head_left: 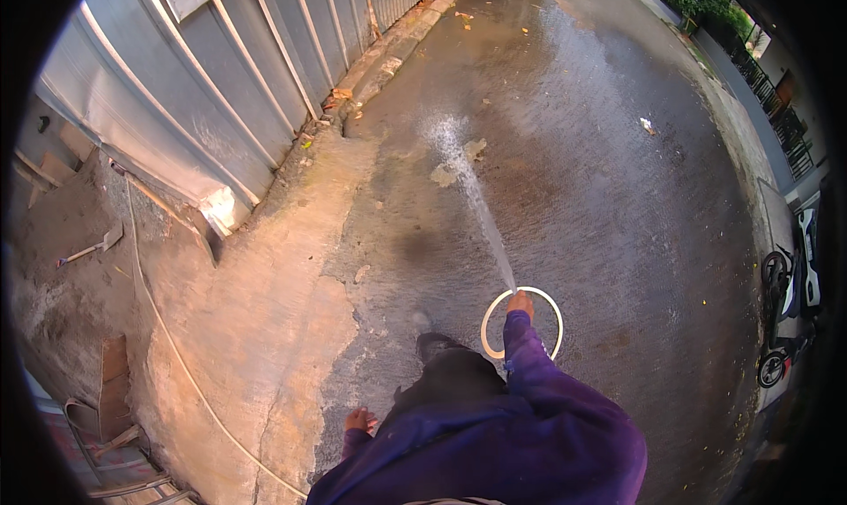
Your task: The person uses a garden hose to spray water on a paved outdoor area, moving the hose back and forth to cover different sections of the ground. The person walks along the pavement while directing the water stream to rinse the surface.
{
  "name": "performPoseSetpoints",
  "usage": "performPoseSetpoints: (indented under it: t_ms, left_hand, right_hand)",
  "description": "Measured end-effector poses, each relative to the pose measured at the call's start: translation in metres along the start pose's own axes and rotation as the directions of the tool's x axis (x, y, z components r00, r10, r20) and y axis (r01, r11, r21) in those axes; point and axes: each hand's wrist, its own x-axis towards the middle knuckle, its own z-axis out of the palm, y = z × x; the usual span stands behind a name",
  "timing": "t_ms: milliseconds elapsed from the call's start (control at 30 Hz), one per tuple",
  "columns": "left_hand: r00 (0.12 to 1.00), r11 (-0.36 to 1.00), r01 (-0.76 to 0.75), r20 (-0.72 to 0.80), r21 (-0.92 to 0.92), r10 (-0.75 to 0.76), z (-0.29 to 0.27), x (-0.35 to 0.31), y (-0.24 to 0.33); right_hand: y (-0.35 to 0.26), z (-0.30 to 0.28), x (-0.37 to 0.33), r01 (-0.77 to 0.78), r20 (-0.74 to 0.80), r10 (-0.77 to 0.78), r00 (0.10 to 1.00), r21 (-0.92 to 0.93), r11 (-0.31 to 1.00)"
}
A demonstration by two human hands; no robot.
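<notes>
My left hand (360,419), lower centre, hangs empty, fingers loosely parted. My right hand (520,305), right of centre, grips the pale hose (559,324), its loop mostly below; the water jet (481,205) runs upward and slightly left over wet pavement (609,205).

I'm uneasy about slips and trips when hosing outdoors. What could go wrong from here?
The pavement around the dark shoe looks wet, so a foot might slip. The long hose trailing over the ground at the left could trip anyone stepping there. The pale loop at the right hand might kink and weaken the water jet.
</notes>
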Motion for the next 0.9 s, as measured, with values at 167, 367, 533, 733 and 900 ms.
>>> performPoseSetpoints:
  t_ms: [167, 367, 533, 733, 900]
  left_hand:
    - [0.998, 0.998, 0.014, -0.057, 0.062, -0.011, -0.028, -0.004, 0.031]
    - [0.997, 0.998, 0.025, -0.076, 0.057, -0.021, -0.04, 0.007, 0.078]
    - [0.997, 0.997, -0.066, -0.039, 0.035, 0.067, -0.039, 0.037, 0.111]
    - [0.98, 0.965, -0.191, -0.021, 0.181, 0.198, -0.022, 0.05, 0.16]
    - [0.961, 0.835, -0.277, 0.142, 0.475, 0.238, -0.061, 0.084, 0.155]
  right_hand:
    - [-0.028, 0.046, 0.013, -0.018, 0.092, 0.024, 0.995, -0.069, 0.997]
    - [-0.037, 0.119, 0.05, -0.396, 0.294, 0.292, 0.91, 0.409, 0.822]
    - [-0.1, 0.11, 0.036, -0.694, 0.632, 0.302, 0.713, 0.578, 0.429]
    - [-0.132, 0.086, 0.045, -0.566, 0.534, 0.2, 0.822, 0.724, 0.393]
    - [-0.136, 0.077, 0.046, -0.415, 0.324, 0.272, 0.906, 0.803, 0.428]
